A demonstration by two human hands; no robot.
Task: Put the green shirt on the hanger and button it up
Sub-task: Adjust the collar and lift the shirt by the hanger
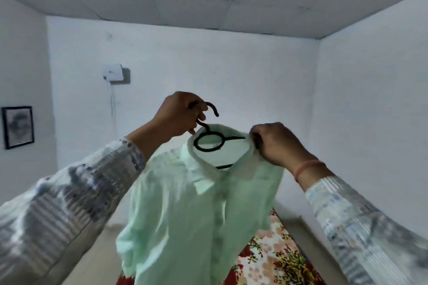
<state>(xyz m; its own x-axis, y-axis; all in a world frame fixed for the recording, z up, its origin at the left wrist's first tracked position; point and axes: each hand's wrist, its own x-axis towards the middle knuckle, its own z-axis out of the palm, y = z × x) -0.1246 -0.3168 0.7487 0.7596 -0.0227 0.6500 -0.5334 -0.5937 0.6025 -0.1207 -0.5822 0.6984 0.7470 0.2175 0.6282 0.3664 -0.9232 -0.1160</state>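
Left hand (179,114) grips the black hanger (208,140) by its hook, held high so the green shirt (185,210) hangs free above the bed (273,259). Right hand (272,143) pinches the collar's edge, likely seating it over the hanger's shoulder. Front placket looks unbuttoned; blur prevents certainty.

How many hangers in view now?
1: the thin black hanger inside the pale green shirt, hook gripped by the left hand. Others may be hidden behind it.
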